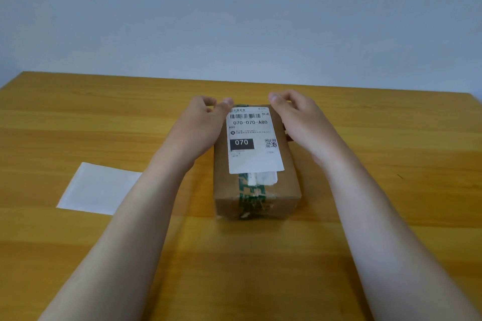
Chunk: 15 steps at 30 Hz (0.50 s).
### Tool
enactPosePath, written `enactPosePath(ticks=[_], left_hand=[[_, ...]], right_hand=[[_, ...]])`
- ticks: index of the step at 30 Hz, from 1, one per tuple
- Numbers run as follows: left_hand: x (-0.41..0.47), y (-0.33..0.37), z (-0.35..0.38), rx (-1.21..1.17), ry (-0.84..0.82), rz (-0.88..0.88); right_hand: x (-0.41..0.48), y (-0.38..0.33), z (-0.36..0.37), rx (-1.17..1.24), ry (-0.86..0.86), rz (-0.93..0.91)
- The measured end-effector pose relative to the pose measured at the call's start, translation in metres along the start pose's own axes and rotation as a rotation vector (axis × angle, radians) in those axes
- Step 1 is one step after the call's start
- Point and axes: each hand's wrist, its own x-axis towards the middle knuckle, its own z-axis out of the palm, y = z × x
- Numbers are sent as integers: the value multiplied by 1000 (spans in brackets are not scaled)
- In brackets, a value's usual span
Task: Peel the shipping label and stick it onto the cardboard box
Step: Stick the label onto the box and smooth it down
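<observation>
On box top: shipping label (254, 139) lies flat, barcode end away from the person, print reads 070-070-A80.
Cardboard box: cardboard box (257, 164) on the table (391, 164), centre, long side running away from the person; green printed tape (249, 190) along its middle, white scraps below the label's near edge.
Left hand: left hand (202, 125) at the label's far-left corner, thumb and fingers pinched close; cannot tell if it grips the corner.
Right hand: right hand (300, 122) over the far-right corner and right side of the box, fingers loosely spread, clamped on nothing.
Left of box: white backing sheet (100, 189) flat on the table, well apart from the box.
</observation>
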Motion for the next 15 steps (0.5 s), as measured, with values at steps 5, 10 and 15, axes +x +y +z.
enactPosePath(ticks=[5, 10, 15], left_hand=[[-6, 5, 3, 26, -79, 48], [-7, 1, 0, 95, -156, 79], [-8, 0, -2, 33, -190, 113]], right_hand=[[2, 3, -1, 34, -83, 9], [1, 5, 0, -105, -163, -25], [2, 7, -1, -87, -175, -52]])
